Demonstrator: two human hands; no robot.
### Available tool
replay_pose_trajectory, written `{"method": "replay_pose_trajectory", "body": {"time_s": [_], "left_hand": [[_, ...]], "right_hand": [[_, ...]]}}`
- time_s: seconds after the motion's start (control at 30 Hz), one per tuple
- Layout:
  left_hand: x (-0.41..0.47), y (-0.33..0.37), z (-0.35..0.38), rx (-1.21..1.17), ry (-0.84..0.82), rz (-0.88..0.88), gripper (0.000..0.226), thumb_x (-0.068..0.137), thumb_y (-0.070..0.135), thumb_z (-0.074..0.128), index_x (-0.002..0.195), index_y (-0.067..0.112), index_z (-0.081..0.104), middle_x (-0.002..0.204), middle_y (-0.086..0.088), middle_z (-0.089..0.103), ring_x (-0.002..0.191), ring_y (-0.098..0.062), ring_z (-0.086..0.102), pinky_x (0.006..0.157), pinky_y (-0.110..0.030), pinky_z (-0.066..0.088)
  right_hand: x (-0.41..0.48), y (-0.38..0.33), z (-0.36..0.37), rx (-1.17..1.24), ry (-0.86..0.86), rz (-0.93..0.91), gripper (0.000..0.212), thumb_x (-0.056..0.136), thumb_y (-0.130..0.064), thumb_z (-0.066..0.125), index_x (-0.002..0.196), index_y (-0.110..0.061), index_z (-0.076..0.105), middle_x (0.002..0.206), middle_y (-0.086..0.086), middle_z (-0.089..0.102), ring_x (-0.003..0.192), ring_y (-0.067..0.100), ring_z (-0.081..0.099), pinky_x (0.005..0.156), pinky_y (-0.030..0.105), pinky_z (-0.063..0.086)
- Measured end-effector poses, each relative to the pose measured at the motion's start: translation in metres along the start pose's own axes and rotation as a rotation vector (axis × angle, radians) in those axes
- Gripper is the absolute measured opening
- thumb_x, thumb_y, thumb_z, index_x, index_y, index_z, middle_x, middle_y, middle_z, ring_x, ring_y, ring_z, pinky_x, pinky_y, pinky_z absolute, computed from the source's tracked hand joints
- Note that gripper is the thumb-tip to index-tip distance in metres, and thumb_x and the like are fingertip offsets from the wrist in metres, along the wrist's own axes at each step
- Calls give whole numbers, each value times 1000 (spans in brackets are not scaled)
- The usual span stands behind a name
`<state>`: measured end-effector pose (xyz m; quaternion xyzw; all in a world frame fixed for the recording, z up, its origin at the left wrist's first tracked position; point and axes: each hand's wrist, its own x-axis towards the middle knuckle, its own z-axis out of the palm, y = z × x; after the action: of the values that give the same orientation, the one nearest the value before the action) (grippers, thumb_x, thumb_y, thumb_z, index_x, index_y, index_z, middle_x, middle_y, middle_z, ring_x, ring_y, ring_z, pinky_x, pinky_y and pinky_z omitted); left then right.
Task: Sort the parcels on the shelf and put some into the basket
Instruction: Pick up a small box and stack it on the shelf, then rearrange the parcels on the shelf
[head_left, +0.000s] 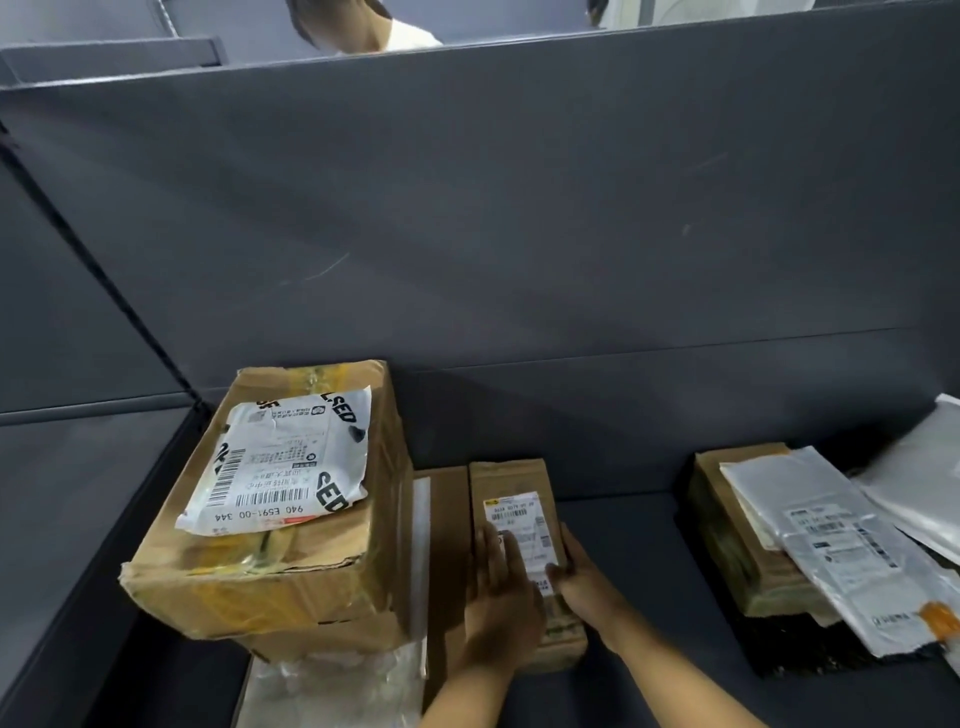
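Note:
A small brown cardboard parcel (511, 488) with a white label lies on the dark shelf (623, 545), near the front middle. My left hand (501, 597) rests flat on its top with straight fingers. My right hand (576, 577) holds its right side, the thumb curled over the top edge. Left of it a big worn cardboard box (291, 561) carries a white plastic mailer (291, 462) on its lid. No basket is in view.
A flat brown parcel (447, 519) lies between the big box and the small parcel. At the right, a brown box (737, 535) is stacked with grey and white mailers (841, 540). The shelf's dark back wall (519, 234) rises behind; a person stands beyond it.

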<state>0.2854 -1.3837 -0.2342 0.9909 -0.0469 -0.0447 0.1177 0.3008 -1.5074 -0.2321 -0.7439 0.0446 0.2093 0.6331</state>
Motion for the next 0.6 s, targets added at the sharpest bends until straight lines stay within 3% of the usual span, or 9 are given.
{"method": "replay_pose_trajectory", "body": {"time_s": [0.03, 0.07, 0.1, 0.13, 0.2, 0.23, 0.37, 0.5, 0.6], "left_hand": [[-3, 2, -6, 69, 55, 18, 72, 88, 38, 47, 142, -8, 32, 151, -32, -23, 139, -24, -37, 116, -36, -17], [-7, 5, -15, 133, 28, 7, 69, 83, 47, 53, 132, -1, 51, 153, -34, 2, 148, -34, -4, 115, -36, -17], [-7, 7, -22, 161, 60, 0, 67, 85, 54, 51, 128, 3, 58, 152, -29, 20, 144, -38, 23, 116, -37, -16], [-2, 8, -25, 108, 64, 3, 73, 90, 58, 41, 138, 3, 48, 153, -25, 23, 142, -38, 28, 117, -39, -14], [16, 18, -23, 10, -83, 4, 81, 94, 58, 31, 153, 8, 7, 160, -20, -1, 149, -35, 0, 119, -42, -8], [24, 23, -23, 7, -130, -4, 82, 95, 57, 31, 153, 10, -2, 161, -18, -7, 149, -33, -7, 119, -44, -6], [36, 79, -22, 21, -116, 117, 79, 96, 53, 28, 153, 8, -3, 161, -16, -10, 149, -30, -11, 119, -45, -7], [32, 149, -8, 25, -116, 338, 79, 95, 54, 32, 154, 10, 3, 162, -14, -5, 149, -29, -7, 119, -45, -7], [27, 195, -5, 26, -141, 453, 79, 94, 55, 32, 154, 10, 5, 162, -14, -3, 149, -29, -6, 119, -46, -6]], "right_hand": [[-1, -1, 0, -35, 0, 0, 47, 98, -13, 46, 130, -44, 34, 132, -13, 54, 121, 2, 51, 93, 16, 42], [-3, -2, -2, -79, 1, 3, 48, 97, -16, 49, 133, -42, 30, 141, -8, 48, 129, 7, 45, 99, 19, 39], [-5, -5, -6, -134, 8, 14, 56, 96, -23, 53, 141, -35, 23, 151, -2, 36, 137, 13, 35, 106, 25, 34], [-7, -7, -11, -200, 33, 44, 71, 94, -33, 55, 149, -28, 11, 157, 0, 21, 144, 17, 23, 112, 31, 26], [-16, -12, -30, -294, 134, 57, 91, 90, -48, 56, 152, -27, -7, 161, -1, 2, 148, 19, 7, 116, 36, 17], [-20, -16, -41, -307, 180, 29, 90, 90, -47, 55, 152, -28, -7, 161, -3, -1, 148, 17, 5, 116, 35, 16], [-52, -14, -101, -310, 420, 6, 81, 93, -39, 53, 152, -25, -1, 160, -5, 4, 147, 15, 9, 113, 27, 16], [-105, 6, -164, -269, 684, 121, 73, 94, -31, 54, 152, -22, 11, 156, 5, 22, 138, 25, 33, 108, 33, 34], [-143, 15, -197, -314, 772, 137, 64, 94, -25, 54, 150, -17, 24, 152, 8, 32, 134, 26, 40, 105, 35, 40]]}}
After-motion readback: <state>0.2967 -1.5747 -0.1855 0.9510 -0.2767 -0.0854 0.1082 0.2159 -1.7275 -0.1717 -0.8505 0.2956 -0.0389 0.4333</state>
